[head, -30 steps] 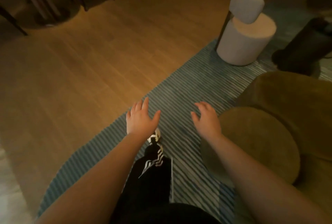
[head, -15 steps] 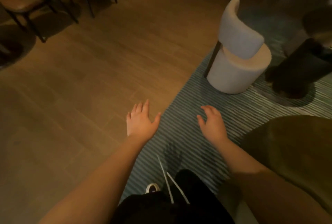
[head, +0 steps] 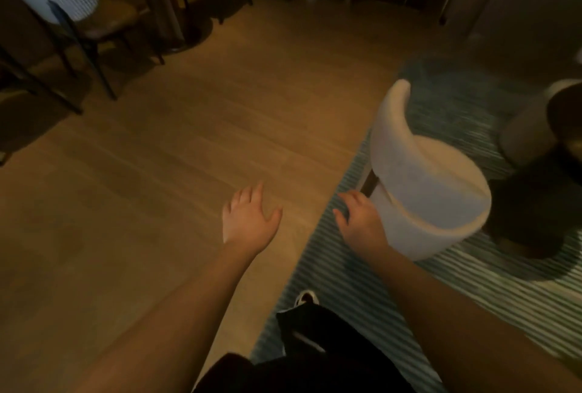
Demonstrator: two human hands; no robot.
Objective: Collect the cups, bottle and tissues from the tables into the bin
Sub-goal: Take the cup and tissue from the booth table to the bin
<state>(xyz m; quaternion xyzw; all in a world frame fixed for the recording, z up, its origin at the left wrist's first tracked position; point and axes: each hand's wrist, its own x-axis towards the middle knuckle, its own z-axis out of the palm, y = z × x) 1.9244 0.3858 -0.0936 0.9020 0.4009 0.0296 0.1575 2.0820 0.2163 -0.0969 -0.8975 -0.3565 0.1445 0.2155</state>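
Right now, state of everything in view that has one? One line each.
left hand: open, fingers spread, empty, over the wood floor
right hand: open, empty, over the rug edge, beside the white chair
white chair: upright, seat bare, on the striped rug
dark chairs: upright, unoccupied, far left
shoe: on the rug
cups, bottle, tissues, bin: not in view
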